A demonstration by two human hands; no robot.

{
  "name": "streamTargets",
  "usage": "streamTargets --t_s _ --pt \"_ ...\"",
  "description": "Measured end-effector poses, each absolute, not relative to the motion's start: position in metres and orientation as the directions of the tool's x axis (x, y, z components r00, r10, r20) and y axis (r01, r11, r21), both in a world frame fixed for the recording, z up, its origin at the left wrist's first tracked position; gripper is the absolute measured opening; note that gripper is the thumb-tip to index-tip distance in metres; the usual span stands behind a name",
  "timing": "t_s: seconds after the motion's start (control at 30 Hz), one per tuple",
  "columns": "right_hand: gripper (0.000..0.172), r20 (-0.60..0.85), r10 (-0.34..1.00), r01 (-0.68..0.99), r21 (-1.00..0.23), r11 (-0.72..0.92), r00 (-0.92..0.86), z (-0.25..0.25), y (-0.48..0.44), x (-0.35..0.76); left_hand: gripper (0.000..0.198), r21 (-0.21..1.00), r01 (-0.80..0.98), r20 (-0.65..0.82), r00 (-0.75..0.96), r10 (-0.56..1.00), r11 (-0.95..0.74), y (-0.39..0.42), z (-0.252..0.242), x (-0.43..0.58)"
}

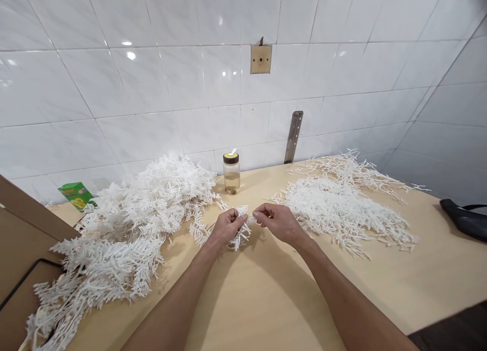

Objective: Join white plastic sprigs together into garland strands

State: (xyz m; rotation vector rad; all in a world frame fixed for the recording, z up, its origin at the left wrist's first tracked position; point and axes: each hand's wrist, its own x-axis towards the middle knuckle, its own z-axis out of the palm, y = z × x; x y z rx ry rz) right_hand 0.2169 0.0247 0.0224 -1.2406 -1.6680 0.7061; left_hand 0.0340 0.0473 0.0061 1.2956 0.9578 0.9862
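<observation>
In the middle of the head view, my left hand (227, 225) is closed around a small bunch of white branching plastic sprigs (241, 235), whose tips stick out above and below the fingers. Just to its right, my right hand (277, 220) pinches at the bunch's edge with thumb and forefinger; a thin white strand seems to be between them. Both hands hover above the wooden table (262, 295). A large fluffy heap of white sprigs (133, 224) lies to the left. On the right is a flatter pile of separate white sprigs (342, 209).
Behind my hands stands a clear jar (232, 181) with a dark-rimmed yellow lid, partly filled with liquid. A green packet (77, 195) and a brown board (26, 254) are at the left. A metal bracket (293, 137) leans by the wall; a black object (462, 218) lies far right.
</observation>
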Motion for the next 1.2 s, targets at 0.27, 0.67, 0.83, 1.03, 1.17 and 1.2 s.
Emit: streamTargets --t_s 0.27,0.67,0.83,1.03,1.17,1.2 --pt "0.029 0.215 0.974 0.375 -0.899 0.227 -0.075 0.021 0.025 0.217 0.046 0.988 0.124 0.057 0.277 0.959 -0.094 0.049 0.004 0.032" --pt "0.022 0.299 0.952 0.593 -0.756 0.276 -0.062 0.013 0.029 0.215 0.042 0.910 0.370 0.099 0.245 0.964 -0.187 0.041 0.007 0.040" --pt "0.020 0.376 0.917 0.762 -0.554 0.335 -0.131 0.008 0.029 0.211 0.037 0.874 0.442 0.094 0.257 0.962 -0.203 0.041 0.007 0.039" --pt "0.016 0.548 0.831 0.901 -0.404 0.158 0.100 0.001 0.039 0.231 0.043 0.914 0.362 0.080 0.282 0.956 -0.183 0.035 0.005 0.040" --pt "0.021 0.554 0.787 0.892 -0.452 0.009 0.273 0.003 0.041 0.248 0.048 0.945 0.278 0.098 0.268 0.959 -0.174 0.035 0.003 0.041" --pt "0.023 0.558 0.778 0.884 -0.467 0.007 0.288 0.005 0.040 0.249 0.048 0.946 0.274 0.097 0.261 0.961 -0.170 0.035 0.003 0.041"
